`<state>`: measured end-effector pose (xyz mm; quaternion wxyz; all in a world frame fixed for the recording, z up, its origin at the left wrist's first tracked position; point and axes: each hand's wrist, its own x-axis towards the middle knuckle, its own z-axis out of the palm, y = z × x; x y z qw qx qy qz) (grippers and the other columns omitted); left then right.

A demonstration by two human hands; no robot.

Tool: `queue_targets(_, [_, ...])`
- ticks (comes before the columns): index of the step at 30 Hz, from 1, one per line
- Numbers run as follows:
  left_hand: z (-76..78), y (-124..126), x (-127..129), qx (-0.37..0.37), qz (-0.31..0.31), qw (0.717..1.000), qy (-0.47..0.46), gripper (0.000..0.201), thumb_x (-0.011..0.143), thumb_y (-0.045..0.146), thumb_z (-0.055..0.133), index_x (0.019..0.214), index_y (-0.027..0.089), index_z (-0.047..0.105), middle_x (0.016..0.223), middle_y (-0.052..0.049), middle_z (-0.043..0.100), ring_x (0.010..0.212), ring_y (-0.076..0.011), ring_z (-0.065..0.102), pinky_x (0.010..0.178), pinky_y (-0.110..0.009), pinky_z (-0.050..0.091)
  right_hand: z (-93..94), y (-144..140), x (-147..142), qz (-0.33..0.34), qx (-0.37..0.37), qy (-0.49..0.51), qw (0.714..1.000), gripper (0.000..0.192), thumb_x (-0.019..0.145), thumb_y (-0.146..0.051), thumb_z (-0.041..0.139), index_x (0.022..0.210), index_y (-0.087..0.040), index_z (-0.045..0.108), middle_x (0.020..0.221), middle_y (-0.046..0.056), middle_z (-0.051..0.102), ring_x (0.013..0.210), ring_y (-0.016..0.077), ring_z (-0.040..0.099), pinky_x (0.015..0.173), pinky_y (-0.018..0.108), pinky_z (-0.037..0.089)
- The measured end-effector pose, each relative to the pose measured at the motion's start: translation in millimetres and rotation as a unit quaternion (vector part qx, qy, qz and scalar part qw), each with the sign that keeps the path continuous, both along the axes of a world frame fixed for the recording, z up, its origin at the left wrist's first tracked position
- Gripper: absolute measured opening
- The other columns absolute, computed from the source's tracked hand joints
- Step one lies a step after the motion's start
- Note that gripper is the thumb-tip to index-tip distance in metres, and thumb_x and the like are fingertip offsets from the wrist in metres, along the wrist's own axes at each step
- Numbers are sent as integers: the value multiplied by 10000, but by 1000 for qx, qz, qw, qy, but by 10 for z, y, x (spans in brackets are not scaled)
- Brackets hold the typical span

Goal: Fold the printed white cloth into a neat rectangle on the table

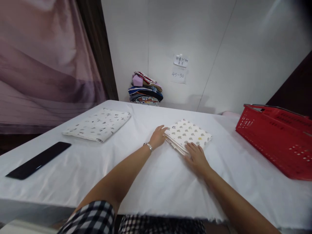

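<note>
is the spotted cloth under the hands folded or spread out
Folded. The spotted cloth is a compact square with stacked layer edges along its near-left side, where the left hand and right hand rest on the white table.

**Folded cloth on the tabletop**

The cloth (187,135) is white with small grey prints and a few yellow ones; folded into a flat, layered square, turned cornerwise; it lies on the tabletop (151,175) right of centre; layered edges show along its near-left side.
</note>
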<state>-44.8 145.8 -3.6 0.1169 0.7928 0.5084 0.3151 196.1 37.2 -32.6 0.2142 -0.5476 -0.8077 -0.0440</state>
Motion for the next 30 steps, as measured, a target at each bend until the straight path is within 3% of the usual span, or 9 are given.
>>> queue_targets(3, [-39,193,39,-74,-37,996,26,517,751,77,502,1252,205,527,1345,-65,470,1231,-224,419,1022,-344,353,-34,2,-4,16,25,-48,998,447,849,-267,455,1291,-200,478,1374,112,451,1292,292,353,1052,525,226])
queue_targets(6, [-66,192,43,-103,-46,993,27,437,780,110,478,1196,200,574,1233,-55,566,1091,-204,537,956,-312,403,-45,39,212,39,31,-75,996,442,859,-228,435,1299,-224,471,1368,97,462,1277,271,381,1051,518,217])
queue_targets(8, [-84,53,50,-92,-54,994,34,414,786,114,461,1172,189,591,1159,-58,600,1028,-199,564,918,-301,418,-47,63,445,24,25,-81,996,428,864,-226,435,1289,-248,482,1358,80,477,1269,268,392,1048,541,195])
queue_targets(13, [-93,-493,138,-42,-126,987,89,314,823,248,494,1111,208,614,960,-47,612,838,-192,572,758,-309,448,-80,72,867,-115,6,-28,993,468,806,-115,418,1230,-270,540,1373,51,462,1293,271,355,1021,569,221])
queue_targets(16, [-49,-635,200,-21,-105,992,72,288,856,380,482,1018,207,645,936,-54,578,839,-198,538,716,-317,437,-67,81,814,-121,-23,41,992,514,733,-84,439,1200,-253,571,1360,65,475,1301,255,349,1031,543,244])
queue_targets(21, [8,-571,347,58,-100,992,42,216,849,339,522,958,206,654,1021,-64,554,943,-209,496,805,-351,407,37,172,615,-75,-25,125,989,341,813,-214,448,1094,-257,637,1214,51,602,1203,248,471,1027,541,266])
queue_targets(25, [-16,-528,483,76,-117,988,65,148,845,259,532,888,206,663,979,-59,571,941,-210,492,807,-356,390,94,214,604,-49,-11,100,994,294,863,-254,431,1027,-237,674,1148,66,637,1089,229,554,961,452,384])
queue_targets(30, [-40,-492,525,82,-134,984,90,163,861,281,515,921,228,657,922,-47,592,919,-201,505,839,-371,354,84,179,632,-35,14,78,996,305,886,-270,420,1080,-244,654,1184,53,619,1102,225,544,952,432,392])
